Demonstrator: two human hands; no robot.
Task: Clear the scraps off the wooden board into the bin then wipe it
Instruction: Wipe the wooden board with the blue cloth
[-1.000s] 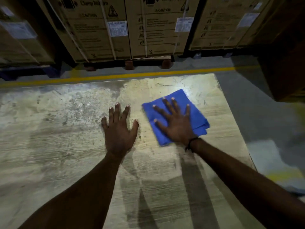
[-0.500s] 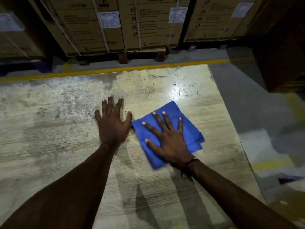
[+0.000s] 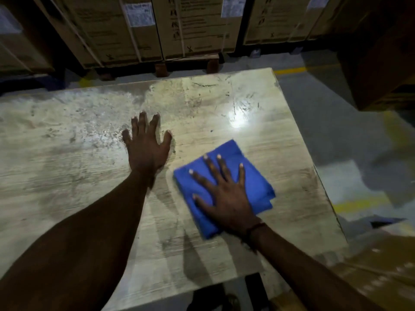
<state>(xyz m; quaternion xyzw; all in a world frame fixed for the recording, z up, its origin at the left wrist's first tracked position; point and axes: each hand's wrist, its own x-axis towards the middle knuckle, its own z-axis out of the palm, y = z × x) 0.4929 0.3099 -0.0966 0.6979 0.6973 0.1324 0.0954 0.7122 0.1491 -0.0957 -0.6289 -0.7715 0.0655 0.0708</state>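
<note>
A row of tall cardboard cartons (image 3: 125, 30) bound with strapping stands across 12 o'clock, each bearing a white label (image 3: 139, 14), and they rest on a wooden pallet (image 3: 186, 63). The grey concrete floor (image 3: 336, 131) runs down the 3 o'clock side, crossed by a yellow painted line (image 3: 289, 70). A dark carton (image 3: 381, 63) stands at 2 o'clock, and another cardboard box (image 3: 381, 265) lies at 5 o'clock.

I'm in a warehouse. Ahead of me tall cardboard cartons (image 3: 125, 30) stand in a row, strapped, with printed handling marks and white labels (image 3: 139, 14), raised on wooden pallet blocks (image 3: 161, 69). The floor (image 3: 314, 122) is grey concrete with a painted yellow line (image 3: 290, 70). I'm at a worn, scratched wooden board (image 3: 213, 104) under dim light.
</note>
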